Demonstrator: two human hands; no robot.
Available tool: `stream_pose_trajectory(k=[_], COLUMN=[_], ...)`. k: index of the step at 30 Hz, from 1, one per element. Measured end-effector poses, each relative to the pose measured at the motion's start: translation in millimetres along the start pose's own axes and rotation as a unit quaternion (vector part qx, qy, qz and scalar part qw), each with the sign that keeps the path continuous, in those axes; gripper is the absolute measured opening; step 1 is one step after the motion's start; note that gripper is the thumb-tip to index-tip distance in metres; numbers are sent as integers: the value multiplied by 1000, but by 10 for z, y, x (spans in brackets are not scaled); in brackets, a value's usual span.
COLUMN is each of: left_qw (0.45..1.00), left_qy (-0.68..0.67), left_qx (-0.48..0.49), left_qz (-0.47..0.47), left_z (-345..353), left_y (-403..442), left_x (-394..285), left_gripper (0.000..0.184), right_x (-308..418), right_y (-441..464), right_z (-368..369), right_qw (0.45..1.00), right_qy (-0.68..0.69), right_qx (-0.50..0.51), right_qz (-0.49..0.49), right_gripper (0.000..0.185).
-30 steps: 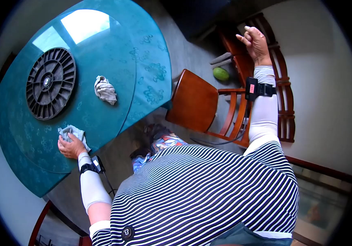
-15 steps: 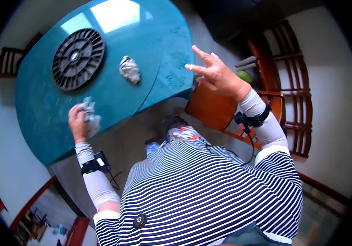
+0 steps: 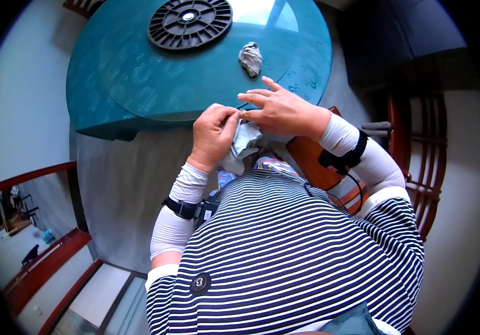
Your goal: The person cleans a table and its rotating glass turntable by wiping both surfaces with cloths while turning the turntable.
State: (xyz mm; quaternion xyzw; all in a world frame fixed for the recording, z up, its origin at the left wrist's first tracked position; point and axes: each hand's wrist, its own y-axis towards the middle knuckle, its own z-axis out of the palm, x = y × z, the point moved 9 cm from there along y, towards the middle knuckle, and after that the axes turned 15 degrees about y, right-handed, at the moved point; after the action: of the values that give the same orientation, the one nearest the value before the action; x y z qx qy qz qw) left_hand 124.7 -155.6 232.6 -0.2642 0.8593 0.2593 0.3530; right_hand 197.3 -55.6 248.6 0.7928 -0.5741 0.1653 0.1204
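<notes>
My left hand (image 3: 212,134) is closed, its thumb and fingers pinching a pale grey cloth (image 3: 245,138). The cloth hangs crumpled below the fingers, in front of my body. My right hand (image 3: 287,111) comes in from the right with its fingers stretched out and apart. Its lowest fingertips meet the left fingertips at the top of the cloth; any contact with the cloth is partly hidden. Beyond both hands, a second crumpled grey cloth (image 3: 250,59) lies on the teal-covered table (image 3: 156,84).
A round black slatted turntable base (image 3: 189,22) sits on the far part of the table. At right stand a wooden chair (image 3: 312,162) and a slatted wooden bench (image 3: 427,151). A red-framed glass partition (image 3: 33,178) is at left.
My left hand has carried the cloth from the table's left side to in front of my body. My right hand has come in beside it. The head view has shifted and turned.
</notes>
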Motion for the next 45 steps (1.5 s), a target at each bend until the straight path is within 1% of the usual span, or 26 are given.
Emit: stream_pose_trajectory(k=[3, 5, 6, 7, 9, 10, 13, 16, 17, 19, 21, 22, 23, 25, 27, 29, 30, 31, 33, 34, 36, 37, 38, 41, 44, 45], left_qw=[998, 958, 941, 920, 895, 866, 759, 700, 664, 751, 873, 902, 921, 924, 904, 789, 769, 767, 884, 914, 905, 890, 846, 840, 890, 896], left_qy=[10, -191, -225, -261, -327, -393, -524, -576, -542, -447, -252, -168, -11, 169, 203, 366, 372, 373, 146, 114, 62, 10, 110, 160, 201, 194], left_qx=[-52, -63, -74, -81, -105, -124, -139, -147, -157, -137, -67, -62, -29, -94, -75, 104, 116, 116, -67, -122, -90, -58, 3, 29, -98, -96], left_qz=[-45, -206, -243, -280, -285, -284, -361, -396, -490, -467, -412, -393, -388, -330, -369, -483, -506, -509, -438, -370, -412, -452, -521, -518, -397, -387], left_z=[-136, -82, -112, -109, -64, -26, 253, 254, 182, -111, -284, -381, -439, -690, -865, -1071, -1152, -1162, -1138, -1129, -1162, -1157, -1261, -1422, -1365, -1271], left_y=[-129, -252, -295, -351, -399, -411, -545, -690, -887, -1005, -1175, -1284, -1483, -1721, -1863, -1807, -1824, -1946, -2265, -2320, -2561, -2505, -2528, -2421, -2008, -1815], left_x=[234, 780, 872, 960, 893, 843, 967, 1268, 1390, 1653, 2254, 2438, 2852, 2982, 3006, 2658, 2641, 2867, 3601, 3763, 4150, 4012, 3884, 3921, 3555, 3501], left_gripper=[11, 16, 17, 17, 17, 17, 14, 15, 14, 17, 24, 27, 21, 17, 16, 24, 36, 36, 40, 43, 44, 46, 49, 52, 40, 40], right_x=[197, 271, 310, 361, 506, 575, 498, 268, 196, 35, -309, -566, -803, -1056, -1099, -1167, -1232, -1228, -1210, -1201, -1194, -1210, -1200, -1239, -1357, -1453], right_y=[61, 81, 134, 169, 255, 306, 391, 368, 315, 176, 14, -71, -169, -330, -444, -547, -597, -610, -659, -661, -686, -700, -702, -739, -789, -828], right_z=[20, 29, -78, -47, -110, 15, 188, 217, 213, 149, 85, 110, 162, 54, -137, -189, -155, -153, -182, -175, -156, -167, -160, -191, -189, -178], right_qw=[998, 988, 968, 968, 933, 925, 944, 936, 935, 931, 937, 897, 845, 816, 813, 806, 798, 797, 818, 812, 814, 815, 815, 803, 786, 785], right_qy=[-13, 114, 247, 247, 356, 380, 327, 349, 352, 362, 338, 428, 511, 534, 517, 512, 521, 523, 479, 488, 477, 465, 465, 474, 501, 500], right_qx=[17, 91, 16, 20, -40, -2, -35, -45, -48, -41, -92, -103, -111, -139, -197, -201, -204, -201, -201, -202, -208, -216, -216, -238, -255, -261], right_qz=[-52, -40, -44, -49, -45, -12, 35, 3, -10, -9, -6, 52, 111, 173, 182, 217, 224, 224, 247, 249, 259, 268, 271, 273, 256, 257], right_gripper=[31, 40, 54, 54, 72, 84, 66, 52, 49, 51, 48, 46, 44, 41, 40, 38, 37, 37, 36, 36, 36, 36, 36, 36, 34, 34])
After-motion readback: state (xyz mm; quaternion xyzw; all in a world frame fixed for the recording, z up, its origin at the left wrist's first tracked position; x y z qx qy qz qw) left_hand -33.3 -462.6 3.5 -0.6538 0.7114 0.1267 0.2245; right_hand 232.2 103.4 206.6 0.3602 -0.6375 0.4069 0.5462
